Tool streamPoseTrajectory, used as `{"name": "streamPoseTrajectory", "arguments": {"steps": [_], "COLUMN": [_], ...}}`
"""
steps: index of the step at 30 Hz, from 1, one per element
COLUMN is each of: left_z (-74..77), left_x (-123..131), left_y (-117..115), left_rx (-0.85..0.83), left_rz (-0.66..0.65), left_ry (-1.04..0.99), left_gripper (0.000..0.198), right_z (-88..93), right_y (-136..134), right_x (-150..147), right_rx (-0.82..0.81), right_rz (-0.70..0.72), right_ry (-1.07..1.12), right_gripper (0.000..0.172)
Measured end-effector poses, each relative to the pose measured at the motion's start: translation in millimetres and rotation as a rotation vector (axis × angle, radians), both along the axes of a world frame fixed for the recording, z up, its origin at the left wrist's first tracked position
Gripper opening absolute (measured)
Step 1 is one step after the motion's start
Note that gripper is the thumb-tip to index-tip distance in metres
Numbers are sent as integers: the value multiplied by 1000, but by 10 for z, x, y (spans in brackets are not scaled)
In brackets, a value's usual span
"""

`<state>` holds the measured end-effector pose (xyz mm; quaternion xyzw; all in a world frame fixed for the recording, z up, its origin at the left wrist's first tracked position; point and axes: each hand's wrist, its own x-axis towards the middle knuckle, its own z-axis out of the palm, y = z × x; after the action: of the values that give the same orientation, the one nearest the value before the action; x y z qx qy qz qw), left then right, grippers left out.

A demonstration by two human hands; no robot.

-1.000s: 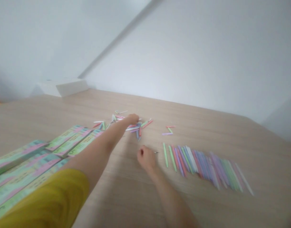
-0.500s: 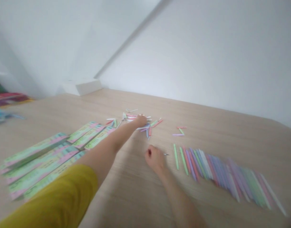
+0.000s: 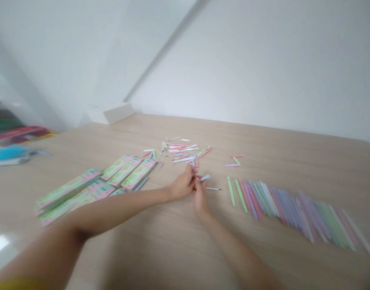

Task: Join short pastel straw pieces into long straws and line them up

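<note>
My left hand (image 3: pixel 182 184) and my right hand (image 3: pixel 200 198) meet over the middle of the table, fingertips touching. Both are closed. A short light-blue pen piece (image 3: pixel 205 177) sticks out to the right between them, gripped by my right hand. Whatever my left fingers pinch is hidden. Just right of my hands lies a thin pen refill (image 3: pixel 214 189). Beyond them is a loose pile of coloured pen parts (image 3: pixel 181 148), in pink, white, green and blue. To the right, a slanting row of pastel pens (image 3: pixel 281 205) lies side by side.
Several green-and-pink printed boxes (image 3: pixel 138 174) lie at the left. A few pen parts (image 3: pixel 236 160) lie apart behind the pen row. A white box (image 3: pixel 118 113) stands against the wall, and a blue item (image 3: pixel 8 153) is at the far left.
My left hand has drawn back from the pile towards me and joined my right hand. A light-blue pen piece now shows between them. The view has shifted slightly.
</note>
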<state>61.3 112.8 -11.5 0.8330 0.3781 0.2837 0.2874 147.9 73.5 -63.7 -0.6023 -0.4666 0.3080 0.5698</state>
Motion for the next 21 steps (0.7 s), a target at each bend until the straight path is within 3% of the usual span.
{"name": "streamPoseTrajectory", "arguments": {"steps": [2, 4, 6, 8, 10, 12, 16, 21], "left_z": [-9, 16, 37, 7, -83, -202, -361, -348], "left_x": [-42, -134, -275, -438, -569, -629, -554, -431], "left_y": [-227, -282, -193, -32, 115, 194, 157, 97], "left_rx": [-53, -106, -127, -80, -29, -2, 123, 313], "left_rz": [40, 68, 125, 261, 421, 503, 412, 151], "left_ry": [-15, -24, -11, 54, 174, 294, 457, 623], "left_gripper": [26, 33, 35, 34, 36, 39, 38, 21], "right_z": [56, 134, 211, 265, 280, 258, 154, 31], "right_y": [-96, -160, -170, -131, -76, -28, 42, 161], "right_x": [-57, -39, 38, 134, 215, 273, 376, 494], "right_rx": [-25, -33, -13, 34, 64, 53, 17, 8], "right_rz": [-28, -84, -150, -204, -243, -283, -331, -307], "right_ry": [109, 123, 52, -8, -56, -89, -118, -163], "right_gripper": [31, 27, 22, 17, 14, 13, 13, 14]}}
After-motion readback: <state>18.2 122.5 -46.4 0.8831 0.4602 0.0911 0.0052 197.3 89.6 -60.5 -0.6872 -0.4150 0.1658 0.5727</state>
